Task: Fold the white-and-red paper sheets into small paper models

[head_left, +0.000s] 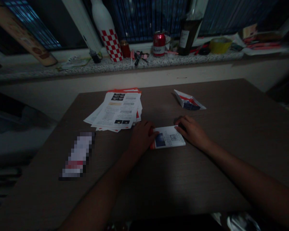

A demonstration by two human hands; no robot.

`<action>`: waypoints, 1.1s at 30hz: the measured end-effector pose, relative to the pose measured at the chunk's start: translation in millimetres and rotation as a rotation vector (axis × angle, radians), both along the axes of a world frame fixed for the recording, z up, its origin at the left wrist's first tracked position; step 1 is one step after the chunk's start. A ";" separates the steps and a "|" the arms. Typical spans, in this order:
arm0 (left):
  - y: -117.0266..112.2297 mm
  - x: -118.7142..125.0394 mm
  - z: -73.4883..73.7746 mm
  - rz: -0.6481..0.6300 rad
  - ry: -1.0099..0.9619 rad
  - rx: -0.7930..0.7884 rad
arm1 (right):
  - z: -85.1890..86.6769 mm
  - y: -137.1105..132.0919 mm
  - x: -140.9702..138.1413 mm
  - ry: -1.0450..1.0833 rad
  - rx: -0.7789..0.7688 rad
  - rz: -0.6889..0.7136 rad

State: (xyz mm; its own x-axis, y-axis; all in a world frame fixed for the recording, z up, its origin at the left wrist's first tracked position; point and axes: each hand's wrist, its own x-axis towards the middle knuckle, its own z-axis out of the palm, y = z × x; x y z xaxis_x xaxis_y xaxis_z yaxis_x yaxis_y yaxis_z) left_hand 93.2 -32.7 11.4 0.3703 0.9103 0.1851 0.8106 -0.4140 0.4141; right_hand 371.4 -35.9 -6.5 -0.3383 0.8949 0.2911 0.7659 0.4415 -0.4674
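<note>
The left hand (142,138) and right hand (192,131) hold a folded leaflet (168,137) between curled fingers, flat on the tabletop (221,170), beside a paper stack (117,110).

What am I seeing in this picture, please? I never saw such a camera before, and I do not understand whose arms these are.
One camera is worn on a person's head and looks forward and down, so these arms are that person's own. The left hand and right hand are at the two ends of a folded printed leaflet. It lies on a brown wood-grain table, near a stack of printed sheets. Farther away, a speckled stone windowsill carries a red can.
</note>
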 end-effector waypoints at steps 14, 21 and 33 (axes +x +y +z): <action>0.5 0.0 -1.4 0.021 -0.001 -0.022 | 0.1 1.1 -1.3 -0.030 0.007 0.006; 1.5 -1.0 -3.1 0.019 -0.025 -0.025 | 1.4 0.7 -1.4 -0.026 0.011 0.015; 3.1 -0.7 -2.3 0.028 -0.020 -0.049 | 4.5 -1.6 -0.9 0.004 0.000 0.022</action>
